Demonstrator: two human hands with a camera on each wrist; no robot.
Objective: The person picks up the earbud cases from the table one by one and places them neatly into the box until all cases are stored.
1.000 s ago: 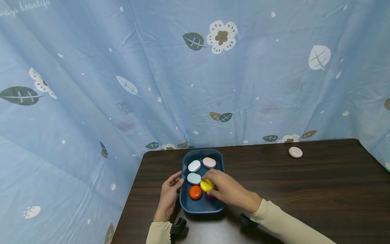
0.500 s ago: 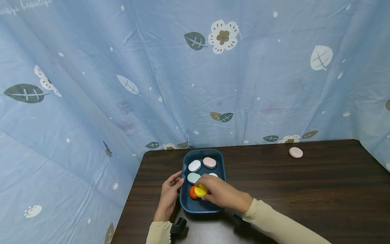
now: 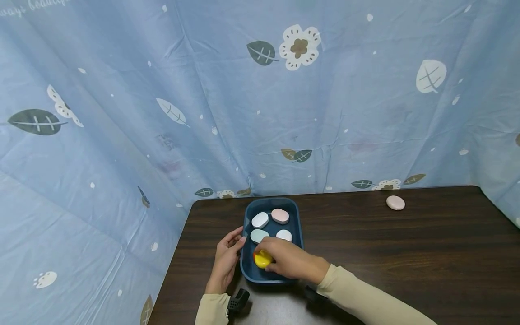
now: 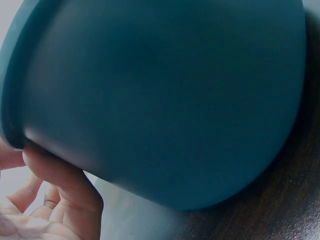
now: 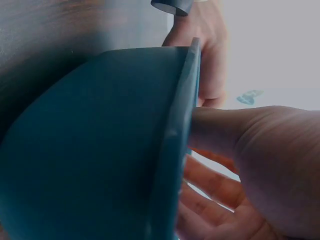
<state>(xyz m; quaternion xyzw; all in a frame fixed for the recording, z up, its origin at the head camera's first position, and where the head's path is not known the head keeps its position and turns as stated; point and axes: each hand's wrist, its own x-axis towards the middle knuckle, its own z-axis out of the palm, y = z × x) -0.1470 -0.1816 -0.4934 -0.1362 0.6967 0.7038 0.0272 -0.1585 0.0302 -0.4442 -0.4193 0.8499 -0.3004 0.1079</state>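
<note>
In the head view, my right hand (image 3: 284,258) reaches into the blue tray (image 3: 253,277) and pinches a smooth, glossy yellow rounded piece (image 3: 262,260) between thumb and fingers. An orange piece (image 3: 255,255) is mostly hidden behind the yellow one; whether they touch I cannot tell. My left hand (image 3: 225,259) rests against the tray's left side, its thumb and fingertips touching near the rim. The left wrist view shows that thumb (image 4: 65,182) against the outer wall, just below the rim. In the right wrist view, the tray wall (image 5: 100,140) hides the held piece.
Inside the tray lie a white oval piece (image 3: 260,220), a pink one (image 3: 280,216), a pale green one (image 3: 258,236) and a white round one (image 3: 284,235). Another pale pink piece (image 3: 395,202) lies at the back right of the dark wooden table (image 3: 406,253). A blue curtain (image 3: 345,104) hangs behind.
My right hand has moved left and toward the near end of the tray with the yellow piece, now over the orange one. The white round piece has come into view. My left hand stays put.
</note>
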